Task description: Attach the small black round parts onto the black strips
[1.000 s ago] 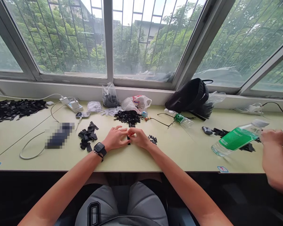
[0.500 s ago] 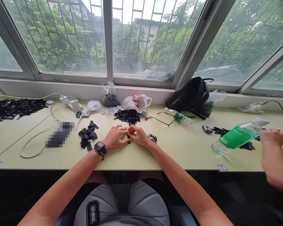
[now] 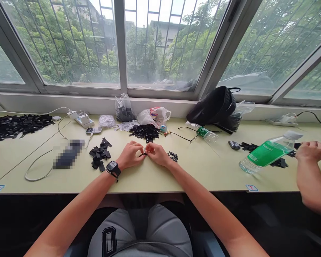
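A small black piece (image 3: 143,154) is pinched between the fingertips of the left hand (image 3: 130,155) and the right hand (image 3: 156,153). The two are drawn close together low over the worktop (image 3: 192,175), straight in front of the body. The piece is mostly hidden by the fingers, so its exact form cannot be told. It is held between a heap of black strips (image 3: 99,156) on the left and a scatter of small black bits (image 3: 173,156) just beside the right hand. A larger black pile (image 3: 144,132) lies behind. For work this fine, it is judged that the wrists are best rested on the worktop and the piece gripped near its ends with light, even pressure. That way it is not bent out of line or flicked off among the loose parts nearby. A watch (image 3: 113,167) is worn on the left wrist. Its screen cannot be read. A large "0" is printed on the grey shorts (image 3: 108,241). White writing on the green label of the tilted bottle (image 3: 267,154), near a co-worker's hand (image 3: 311,151), is too small to read, as is the label of the lying bottle (image 3: 203,132). Red print on a plastic bag (image 3: 155,116) and red marks on two edge stickers (image 3: 251,187) cannot be made out.
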Action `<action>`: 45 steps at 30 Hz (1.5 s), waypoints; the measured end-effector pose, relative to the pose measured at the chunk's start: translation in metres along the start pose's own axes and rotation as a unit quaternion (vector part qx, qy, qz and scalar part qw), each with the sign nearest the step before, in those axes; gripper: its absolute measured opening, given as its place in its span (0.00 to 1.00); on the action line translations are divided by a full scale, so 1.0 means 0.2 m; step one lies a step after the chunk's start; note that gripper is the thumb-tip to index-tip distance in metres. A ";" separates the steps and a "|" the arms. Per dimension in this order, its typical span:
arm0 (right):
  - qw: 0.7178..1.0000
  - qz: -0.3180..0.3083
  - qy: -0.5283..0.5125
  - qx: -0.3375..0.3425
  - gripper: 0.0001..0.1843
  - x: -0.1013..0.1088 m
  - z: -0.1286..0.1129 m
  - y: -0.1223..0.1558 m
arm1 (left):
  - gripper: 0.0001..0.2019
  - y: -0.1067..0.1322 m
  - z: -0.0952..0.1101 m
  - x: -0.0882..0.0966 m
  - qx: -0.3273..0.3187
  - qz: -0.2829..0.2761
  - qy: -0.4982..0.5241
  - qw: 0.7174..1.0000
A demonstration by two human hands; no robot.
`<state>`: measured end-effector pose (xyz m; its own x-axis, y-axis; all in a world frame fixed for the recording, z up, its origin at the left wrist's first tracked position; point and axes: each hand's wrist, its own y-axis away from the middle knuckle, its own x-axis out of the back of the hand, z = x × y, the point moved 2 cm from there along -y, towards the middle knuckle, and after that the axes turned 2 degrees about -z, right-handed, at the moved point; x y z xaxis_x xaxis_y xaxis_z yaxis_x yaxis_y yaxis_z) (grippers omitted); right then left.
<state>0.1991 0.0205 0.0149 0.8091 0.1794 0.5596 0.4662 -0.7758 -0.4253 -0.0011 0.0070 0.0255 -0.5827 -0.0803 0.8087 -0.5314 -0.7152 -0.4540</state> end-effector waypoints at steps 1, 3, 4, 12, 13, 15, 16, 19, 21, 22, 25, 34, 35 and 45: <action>1.000 -0.001 0.014 0.006 0.12 0.00 -0.01 0.01 | 0.03 0.00 0.00 0.00 0.004 0.003 0.007 1.000; 0.999 -0.006 0.043 0.019 0.16 0.01 -0.01 0.01 | 0.05 -0.01 -0.01 0.00 0.014 0.008 0.019 1.000; 0.998 -0.009 0.055 0.026 0.17 0.01 -0.02 0.01 | 0.06 -0.01 -0.02 -0.01 0.018 0.010 0.023 1.000; 0.995 -0.003 0.092 0.034 0.06 0.01 -0.01 0.00 | 0.07 -0.03 -0.04 0.00 0.023 0.062 0.014 0.998; 0.996 0.003 0.087 0.027 0.06 0.01 0.00 0.00 | 0.06 -0.03 -0.03 0.01 0.025 0.078 0.014 0.997; 0.997 0.018 0.074 0.011 0.06 0.01 0.00 0.00 | 0.05 -0.03 -0.03 0.03 0.033 0.116 0.023 0.992; 0.997 0.026 0.068 0.003 0.06 0.01 0.00 0.00 | 0.06 -0.03 -0.02 0.04 0.039 0.132 0.033 0.990; 0.998 0.038 0.054 -0.002 0.06 0.01 0.00 0.00 | 0.08 -0.03 -0.01 0.04 0.036 0.125 0.078 0.989; 0.999 0.031 0.043 0.008 0.07 0.00 -0.01 0.00 | 0.09 -0.03 -0.01 0.03 0.017 0.102 0.098 0.990; 0.999 0.027 0.034 0.012 0.08 0.00 -0.01 0.00 | 0.09 -0.03 -0.01 0.02 0.009 0.098 0.101 0.990; 1.000 0.018 -0.003 0.007 0.09 -0.01 -0.03 0.00 | 0.11 -0.03 -0.01 0.01 0.003 0.105 0.102 0.989; 0.997 -0.022 -0.069 -0.017 0.08 -0.02 -0.07 0.01 | 0.25 -0.02 -0.04 -0.02 0.037 0.072 0.165 0.983; 0.997 -0.022 -0.070 -0.014 0.08 -0.02 -0.08 0.01 | 0.25 -0.02 -0.04 -0.03 0.042 0.062 0.179 0.981; 0.999 0.003 -0.048 0.000 0.08 -0.01 -0.07 0.01 | 0.27 -0.03 -0.03 -0.04 0.077 -0.016 0.398 0.914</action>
<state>0.1931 0.0099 0.0237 0.8429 0.2311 0.4859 0.4602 -0.7776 -0.4285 0.0038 0.0166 0.0197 -0.8638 0.4290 0.2644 -0.4988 -0.8024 -0.3276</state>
